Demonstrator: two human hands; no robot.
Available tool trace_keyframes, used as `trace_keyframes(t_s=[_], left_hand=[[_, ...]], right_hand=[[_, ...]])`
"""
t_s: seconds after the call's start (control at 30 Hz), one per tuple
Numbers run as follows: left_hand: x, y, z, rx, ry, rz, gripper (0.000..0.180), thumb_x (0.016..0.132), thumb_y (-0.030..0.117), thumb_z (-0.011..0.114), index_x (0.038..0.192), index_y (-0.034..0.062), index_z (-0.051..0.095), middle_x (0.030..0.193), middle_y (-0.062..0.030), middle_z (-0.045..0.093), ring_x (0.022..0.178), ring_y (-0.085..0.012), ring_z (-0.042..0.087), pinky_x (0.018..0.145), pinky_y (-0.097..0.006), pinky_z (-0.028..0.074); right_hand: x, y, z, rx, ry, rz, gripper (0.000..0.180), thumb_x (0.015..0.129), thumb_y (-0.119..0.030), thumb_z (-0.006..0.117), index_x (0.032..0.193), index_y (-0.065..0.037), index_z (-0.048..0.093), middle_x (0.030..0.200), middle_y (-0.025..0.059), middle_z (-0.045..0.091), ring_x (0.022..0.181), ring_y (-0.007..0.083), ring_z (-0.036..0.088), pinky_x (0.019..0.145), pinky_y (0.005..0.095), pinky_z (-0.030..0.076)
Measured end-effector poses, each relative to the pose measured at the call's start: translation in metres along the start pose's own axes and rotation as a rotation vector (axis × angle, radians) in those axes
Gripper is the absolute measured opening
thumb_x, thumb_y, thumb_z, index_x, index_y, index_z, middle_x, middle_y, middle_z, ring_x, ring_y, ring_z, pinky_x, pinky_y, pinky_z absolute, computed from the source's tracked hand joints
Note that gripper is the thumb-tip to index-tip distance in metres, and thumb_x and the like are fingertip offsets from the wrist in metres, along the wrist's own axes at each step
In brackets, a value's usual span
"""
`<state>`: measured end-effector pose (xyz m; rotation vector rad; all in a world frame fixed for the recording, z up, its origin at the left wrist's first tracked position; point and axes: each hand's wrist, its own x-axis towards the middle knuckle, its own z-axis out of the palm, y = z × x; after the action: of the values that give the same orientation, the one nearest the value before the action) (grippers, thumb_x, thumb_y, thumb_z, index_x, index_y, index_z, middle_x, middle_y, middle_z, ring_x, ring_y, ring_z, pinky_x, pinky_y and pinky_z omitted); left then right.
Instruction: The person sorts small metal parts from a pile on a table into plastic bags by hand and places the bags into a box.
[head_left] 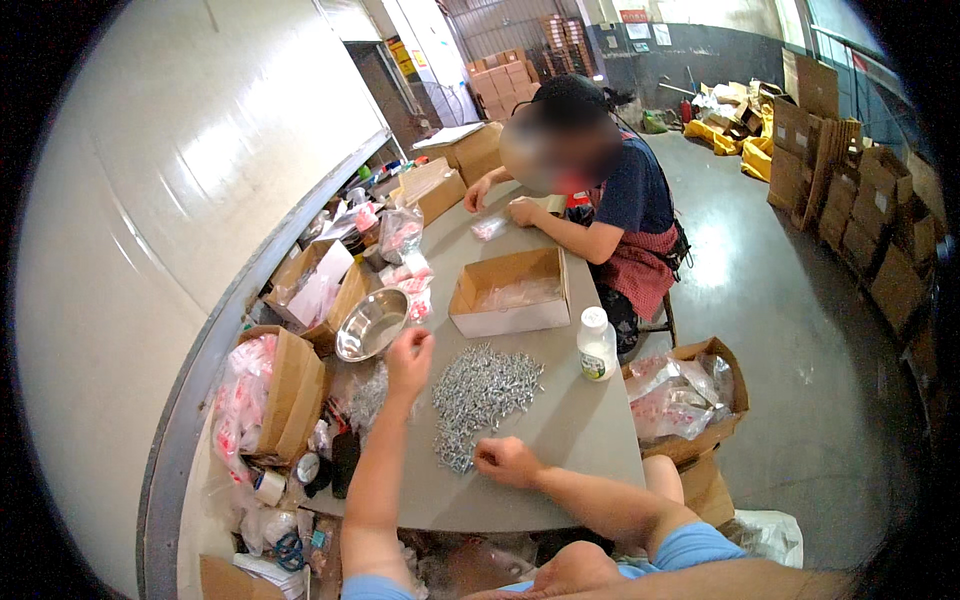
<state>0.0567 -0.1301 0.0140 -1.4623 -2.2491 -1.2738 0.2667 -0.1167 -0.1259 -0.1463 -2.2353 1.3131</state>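
A heap of small silver screws (480, 398) lies on the grey table (580, 420) in front of me. My right hand (507, 461) rests at the near edge of the heap, fingers curled down onto the screws; whether it holds any is hidden. My left hand (409, 358) is raised past the heap's left side, fingers pinched together beside a shiny steel bowl (370, 324). What it pinches is too small to see.
An open cardboard box (508, 292) with clear bags stands beyond the heap, a white plastic bottle (597, 345) to its right. Boxes of red-and-white packets (262, 392) line the wall on the left. Another person (600, 190) sits at the far end handling a small bag.
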Motion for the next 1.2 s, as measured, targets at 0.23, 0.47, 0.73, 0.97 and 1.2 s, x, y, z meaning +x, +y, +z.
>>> trace_keyframes(t_s=[0.23, 0.47, 0.73, 0.97, 1.2], left_hand=[[0.123, -0.028, 0.130, 0.206, -0.399, 0.087, 0.026, 0.081, 0.025, 0.054, 0.093, 0.0041, 0.066, 0.092, -0.0167, 0.065, 0.087, -0.0309, 0.062, 0.078, -0.039, 0.048], [0.176, -0.108, 0.227, 0.831, -1.039, 0.454, 0.027, 0.078, 0.027, 0.053, 0.084, 0.0054, 0.069, 0.093, -0.0183, 0.065, 0.090, -0.0331, 0.061, 0.080, -0.040, 0.047], [0.160, -0.078, 0.200, 0.362, -0.310, -0.058, 0.024, 0.076, 0.024, 0.058, 0.080, 0.0035, 0.069, 0.087, -0.0139, 0.067, 0.084, -0.0322, 0.062, 0.074, -0.041, 0.049], [0.158, -0.109, 0.207, 0.169, -0.691, 0.007, 0.028, 0.081, 0.026, 0.055, 0.094, 0.0039, 0.067, 0.095, -0.0170, 0.065, 0.094, -0.0342, 0.060, 0.084, -0.041, 0.046], [0.171, -0.161, 0.218, 0.665, -0.846, 0.359, 0.034, 0.083, 0.033, 0.054, 0.096, 0.0038, 0.066, 0.095, -0.0192, 0.065, 0.089, -0.0334, 0.062, 0.078, -0.040, 0.048]], right_hand=[[0.006, -0.009, -0.010, 0.072, -0.107, 0.169, 0.017, 0.081, -0.023, 0.058, 0.086, -0.007, 0.057, 0.073, 0.0146, 0.061, 0.068, 0.0311, 0.061, 0.063, 0.0394, 0.048], [0.009, -0.017, -0.018, 0.101, -0.181, 0.252, 0.026, 0.082, -0.031, 0.055, 0.095, -0.009, 0.058, 0.083, 0.0164, 0.064, 0.078, 0.0358, 0.062, 0.068, 0.0456, 0.048], [0.007, -0.014, -0.012, 0.041, -0.071, 0.190, 0.021, 0.080, -0.028, 0.057, 0.088, -0.008, 0.058, 0.078, 0.0159, 0.064, 0.071, 0.0374, 0.061, 0.063, 0.0484, 0.047], [0.006, -0.012, -0.005, -0.016, -0.160, 0.155, 0.022, 0.081, -0.029, 0.055, 0.092, -0.010, 0.058, 0.078, 0.0160, 0.064, 0.072, 0.0384, 0.061, 0.063, 0.0497, 0.047], [0.000, -0.021, 0.014, -0.038, -0.140, 0.068, 0.025, 0.079, -0.029, 0.058, 0.092, -0.008, 0.058, 0.076, 0.0194, 0.062, 0.070, 0.0397, 0.059, 0.063, 0.0503, 0.046]])
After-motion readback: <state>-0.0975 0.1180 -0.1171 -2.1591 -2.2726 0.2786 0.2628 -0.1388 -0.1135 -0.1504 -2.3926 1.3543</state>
